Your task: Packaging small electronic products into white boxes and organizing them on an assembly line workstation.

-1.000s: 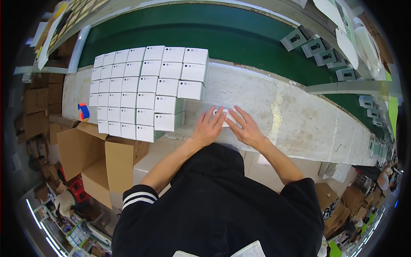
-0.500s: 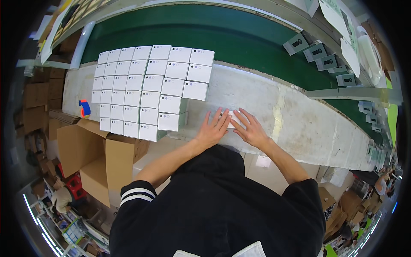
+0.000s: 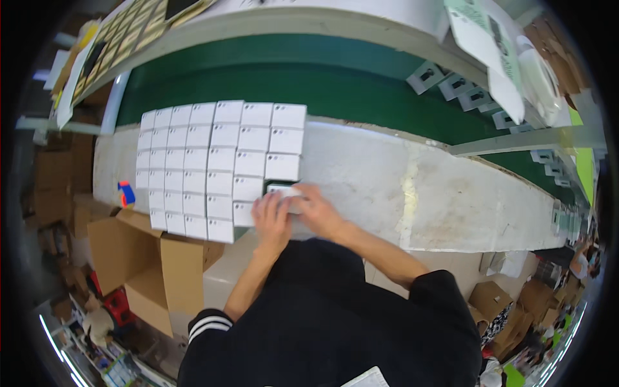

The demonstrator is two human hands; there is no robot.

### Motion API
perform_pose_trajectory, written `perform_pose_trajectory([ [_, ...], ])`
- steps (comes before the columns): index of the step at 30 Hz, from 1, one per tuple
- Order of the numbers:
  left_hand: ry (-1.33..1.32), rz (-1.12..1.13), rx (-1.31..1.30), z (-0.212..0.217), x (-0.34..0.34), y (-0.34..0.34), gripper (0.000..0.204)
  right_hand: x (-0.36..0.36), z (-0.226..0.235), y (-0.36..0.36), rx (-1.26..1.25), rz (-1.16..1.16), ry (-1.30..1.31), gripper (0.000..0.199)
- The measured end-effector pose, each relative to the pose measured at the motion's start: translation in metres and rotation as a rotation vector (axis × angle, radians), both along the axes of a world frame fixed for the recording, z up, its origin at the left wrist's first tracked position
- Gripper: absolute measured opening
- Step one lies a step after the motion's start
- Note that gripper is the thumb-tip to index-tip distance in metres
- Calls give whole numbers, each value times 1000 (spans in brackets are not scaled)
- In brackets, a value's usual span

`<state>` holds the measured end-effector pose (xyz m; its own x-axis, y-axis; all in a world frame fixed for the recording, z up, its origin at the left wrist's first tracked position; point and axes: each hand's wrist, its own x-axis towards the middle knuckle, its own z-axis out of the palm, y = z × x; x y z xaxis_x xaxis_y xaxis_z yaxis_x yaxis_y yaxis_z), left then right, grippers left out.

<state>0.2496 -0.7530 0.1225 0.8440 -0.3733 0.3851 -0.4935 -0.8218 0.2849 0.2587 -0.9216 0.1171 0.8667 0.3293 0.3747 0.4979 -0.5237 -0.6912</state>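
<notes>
Rows of small white boxes, each with small dark and light dots along its upper edge, stand packed together on the worktop. At the near right of this block, a single white box sits between my two hands, slightly apart from the row above it. My left hand has its fingers on the near side of that box. From the right, my right hand closes around its other end, somewhat blurred. Much of the box is hidden under my fingers.
An open cardboard carton stands at the near left, below the worktop. A blue and red tape dispenser lies at the left. Behind runs a green conveyor belt with several printed boxes at its right. A shelf overhangs the back.
Both hands have moved left with the white box, from the bare worktop to the right side of the block. The view has shifted, so the block sits lower in the picture.
</notes>
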Motion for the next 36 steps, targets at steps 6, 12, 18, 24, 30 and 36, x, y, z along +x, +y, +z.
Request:
perform_pose_trajectory([
  [6, 7, 59, 135, -9, 5, 5, 41, 74, 17, -72, 58, -273, -174, 29],
  [12, 152, 87, 149, 20, 6, -8, 46, 229, -35, -369, -45, -1414, -224, 56],
  [18, 180, 165, 3, 39, -4, -17, 46, 294, -68, -453, -776, -1024, -681, 35],
  [24, 384, 31, -399, 66, 11, -58, 28, 226, -25, -350, -480, -989, -400, 24],
  [30, 993, 145, -1003, 13, 30, -88, 43, 91, 16, -219, -194, -770, 160, 15],
  [36, 1541, 162, -981, -2, 34, -112, 55, -19, 29, -124, -69, -657, 517, 22],
])
